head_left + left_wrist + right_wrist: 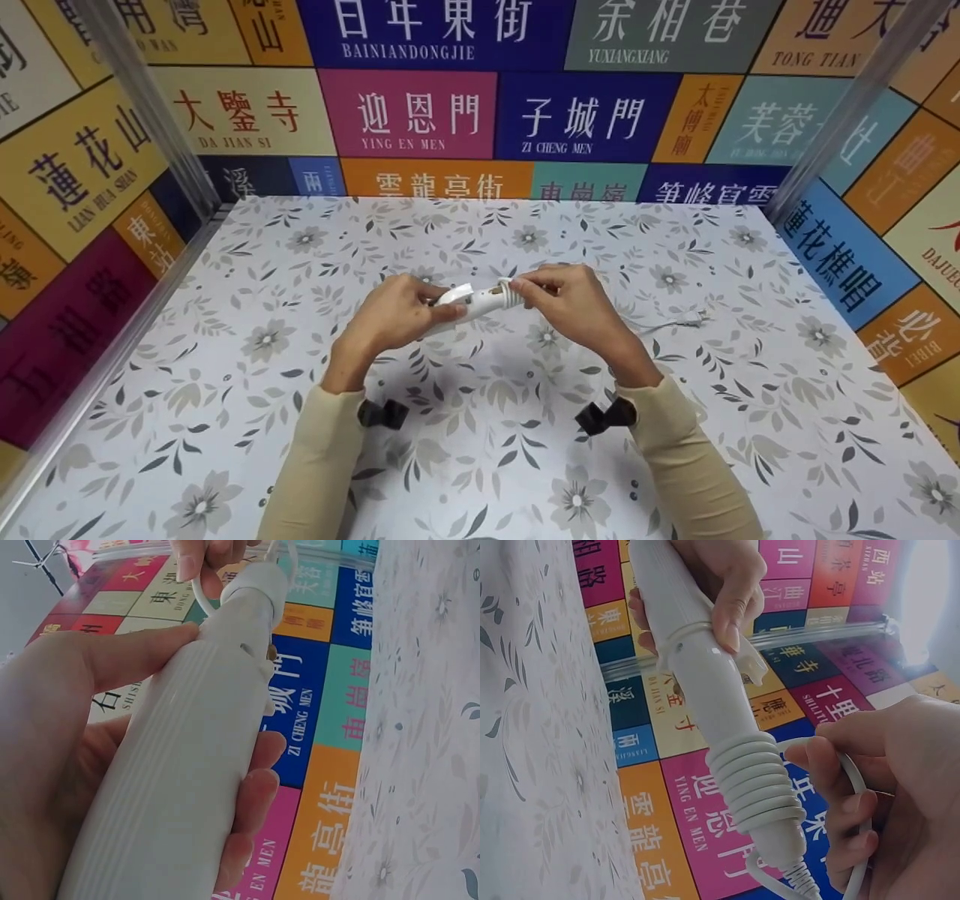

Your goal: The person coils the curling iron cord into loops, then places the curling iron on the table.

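My left hand (pixel 401 311) grips a white hair styling iron (pixel 172 742) by its long ribbed body, thumb along one side and fingers curled round the other. In the right wrist view, a small lever-like part sticks out beside the left thumb. The iron is held above the table, tilted, with its tail end toward my right hand (pixel 566 300). White cord (pixel 754 780) is wound in several close turns round that tail end. My right hand holds a loop of this cord, thumb and index finger pinching it beside the coils, the other fingers curled along it.
A loose stretch of cord ends in a plug (pixel 694 319) lying right of my right hand. The table (pixel 480 465) has a floral cover. Colourful sign-printed panels (pixel 420 112) stand behind and at both sides, with clear posts at the corners. Black wrist mounts (pixel 607 416) sit at both sleeves.
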The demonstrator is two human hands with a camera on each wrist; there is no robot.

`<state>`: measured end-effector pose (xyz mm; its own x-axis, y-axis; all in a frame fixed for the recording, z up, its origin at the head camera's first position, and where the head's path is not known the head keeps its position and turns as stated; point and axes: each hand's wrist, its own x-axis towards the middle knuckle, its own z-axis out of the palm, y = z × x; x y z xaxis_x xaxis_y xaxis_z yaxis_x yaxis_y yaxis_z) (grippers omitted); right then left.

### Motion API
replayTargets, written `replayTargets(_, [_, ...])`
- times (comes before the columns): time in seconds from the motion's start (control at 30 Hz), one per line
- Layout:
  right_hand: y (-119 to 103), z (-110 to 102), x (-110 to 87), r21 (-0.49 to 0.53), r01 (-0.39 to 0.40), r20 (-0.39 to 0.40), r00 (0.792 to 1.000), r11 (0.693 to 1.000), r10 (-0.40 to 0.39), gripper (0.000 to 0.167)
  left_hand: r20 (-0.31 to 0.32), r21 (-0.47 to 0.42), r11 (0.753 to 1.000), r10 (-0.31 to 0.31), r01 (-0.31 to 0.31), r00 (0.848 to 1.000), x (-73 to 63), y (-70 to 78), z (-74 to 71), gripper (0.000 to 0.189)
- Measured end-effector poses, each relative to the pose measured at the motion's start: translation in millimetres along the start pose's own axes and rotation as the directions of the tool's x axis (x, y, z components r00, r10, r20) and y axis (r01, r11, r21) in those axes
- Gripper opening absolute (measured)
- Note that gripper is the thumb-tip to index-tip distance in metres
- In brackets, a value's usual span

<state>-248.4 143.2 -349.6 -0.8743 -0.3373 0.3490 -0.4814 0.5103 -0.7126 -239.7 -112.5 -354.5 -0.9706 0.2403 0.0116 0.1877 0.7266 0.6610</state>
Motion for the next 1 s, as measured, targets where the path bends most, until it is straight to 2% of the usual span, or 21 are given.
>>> replayTargets(0.13, [-1,2,-0.5,0.013,0.023,0.008,1.000,1.000,-0.023,0.024,-0.051,-0.027,1.000,-0.002,0.001,0.999,0.3,1.2,0.0,0.040])
replayTargets(0.33, [-1,3,-0.7,0.052,0.005,0.045,0.999,0.999,-0.007,0.031,-0.153,-0.053,0.999,-0.004,-0.004,0.988,1.8,3.2,3.3,0.040])
replayTargets(0.5, [4,2,1.2,0.188,-0.035,0.127,0.992,0.982,0.011,0.029,-0.223,-0.079,0.997,0.004,-0.022,0.975,1.9,4.9,5.8,0.043])
replayTargets(0.57, [8,1,2.7,0.252,-0.059,0.168,0.986,0.966,0.017,0.027,-0.237,-0.096,0.995,-0.001,-0.023,0.971,1.6,5.1,5.5,0.043])
replayTargets(0.67, [15,0,5.4,0.295,-0.080,0.219,0.976,0.952,0.014,0.026,-0.249,-0.120,0.993,-0.010,-0.021,0.969,1.7,4.5,4.4,0.043])
replayTargets(0.87, [33,-1,11.1,0.289,-0.117,0.328,0.944,0.950,0.016,0.028,-0.285,-0.152,0.987,0.008,-0.053,0.958,3.7,3.5,4.5,0.044])
replayTargets(1.0, [48,-1,14.3,0.257,-0.184,0.380,0.922,0.949,0.076,0.032,-0.284,-0.173,0.983,0.010,-0.061,0.959,3.1,3.2,4.8,0.043])
